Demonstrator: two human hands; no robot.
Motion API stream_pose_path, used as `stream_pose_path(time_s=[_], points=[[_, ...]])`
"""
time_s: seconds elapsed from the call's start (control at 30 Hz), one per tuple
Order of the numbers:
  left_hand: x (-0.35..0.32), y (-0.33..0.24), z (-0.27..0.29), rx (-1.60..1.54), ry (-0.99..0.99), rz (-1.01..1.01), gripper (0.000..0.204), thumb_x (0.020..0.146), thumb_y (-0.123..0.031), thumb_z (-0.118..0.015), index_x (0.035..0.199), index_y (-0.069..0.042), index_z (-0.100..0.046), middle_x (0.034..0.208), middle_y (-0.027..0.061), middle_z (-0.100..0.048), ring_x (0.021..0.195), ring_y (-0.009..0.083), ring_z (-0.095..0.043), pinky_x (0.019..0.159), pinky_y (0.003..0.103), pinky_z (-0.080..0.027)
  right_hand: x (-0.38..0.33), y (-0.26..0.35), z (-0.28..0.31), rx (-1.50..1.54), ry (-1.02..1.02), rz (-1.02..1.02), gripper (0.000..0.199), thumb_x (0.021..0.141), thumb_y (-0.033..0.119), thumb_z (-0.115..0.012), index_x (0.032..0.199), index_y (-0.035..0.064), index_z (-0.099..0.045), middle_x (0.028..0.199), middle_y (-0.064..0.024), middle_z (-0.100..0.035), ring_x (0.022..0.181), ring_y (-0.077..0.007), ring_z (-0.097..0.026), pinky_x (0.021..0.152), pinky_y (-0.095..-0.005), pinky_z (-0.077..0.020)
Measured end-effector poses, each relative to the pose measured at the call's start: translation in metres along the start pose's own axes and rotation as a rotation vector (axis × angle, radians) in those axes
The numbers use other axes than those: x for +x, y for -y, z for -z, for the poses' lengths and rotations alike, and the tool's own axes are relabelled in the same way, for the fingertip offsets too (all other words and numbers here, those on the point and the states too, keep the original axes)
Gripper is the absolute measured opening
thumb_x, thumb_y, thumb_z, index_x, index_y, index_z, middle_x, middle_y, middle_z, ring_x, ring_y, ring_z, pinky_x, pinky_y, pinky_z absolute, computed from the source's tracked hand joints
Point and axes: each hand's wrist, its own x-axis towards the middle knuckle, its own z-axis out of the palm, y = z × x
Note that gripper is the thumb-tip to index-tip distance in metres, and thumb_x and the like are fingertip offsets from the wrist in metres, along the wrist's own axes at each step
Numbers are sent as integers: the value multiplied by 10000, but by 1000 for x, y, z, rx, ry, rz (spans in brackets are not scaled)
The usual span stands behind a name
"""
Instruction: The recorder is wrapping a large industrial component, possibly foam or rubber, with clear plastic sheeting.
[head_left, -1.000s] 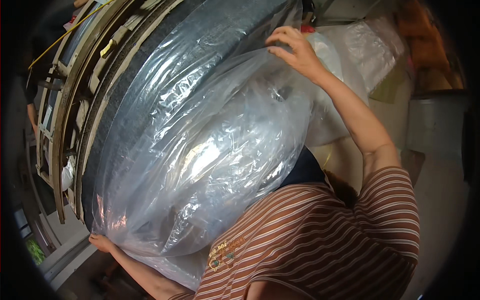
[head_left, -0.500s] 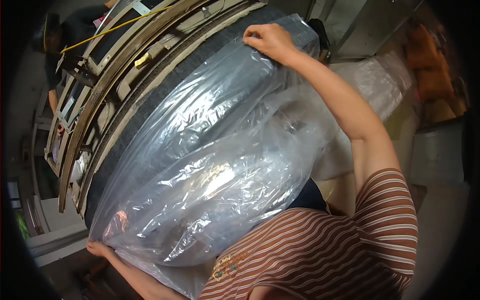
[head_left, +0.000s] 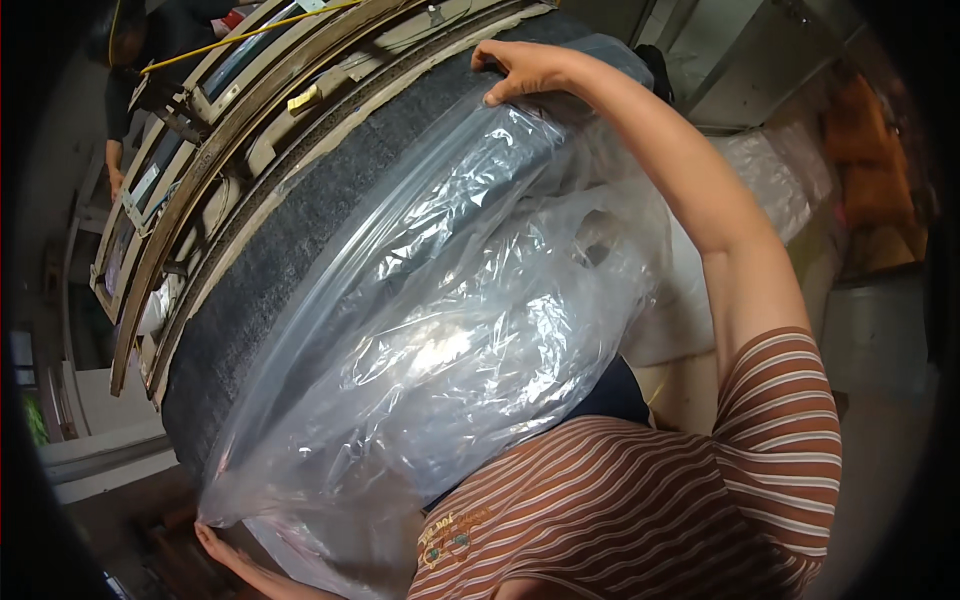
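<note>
Clear plastic sheet [head_left: 470, 330] lay bunched across the near side of a dark bench [head_left: 310, 200], anything beneath its glare hard to make out; the left hand [head_left: 222, 548] pinched a gathered corner, its forearm cut off below; the right hand [head_left: 530, 70] spread thumb and forefinger at the far edge, other fingertips hidden; a co-worker [head_left: 160, 45] blurred into shadow.

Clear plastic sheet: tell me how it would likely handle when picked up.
The clear plastic sheet is probably floppy: it bunches loosely near the left hand and falls into folds. It looks light for its size, being thin enough for the dark surface to show through. Its glossy sheen suggests it may be slippery.
</note>
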Motion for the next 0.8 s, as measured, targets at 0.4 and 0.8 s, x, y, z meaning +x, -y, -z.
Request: stream_pose_path(time_s=[0.4,0.8], points=[[64,-40,-65,-310,107,-203,467,908,-333,-493,1204,26,-517,1198,141,-532,1100,238,-497,949,393,-389,64,22,64,800,-316,-79,284,861,260,-613,1001,13,-598,883,18,-582,806,-84,-535,763,-237,-424],[83,-110,-257,-103,-207,-349,268,833,-256,-609,929,-10,-654,792,66,-663,744,142,-615,703,268,-464,64,-130,-15,115,-564,-82,247,874,213,-611,1003,2,-618,932,-39,-618,863,-124,-549,799,-244,-430]])
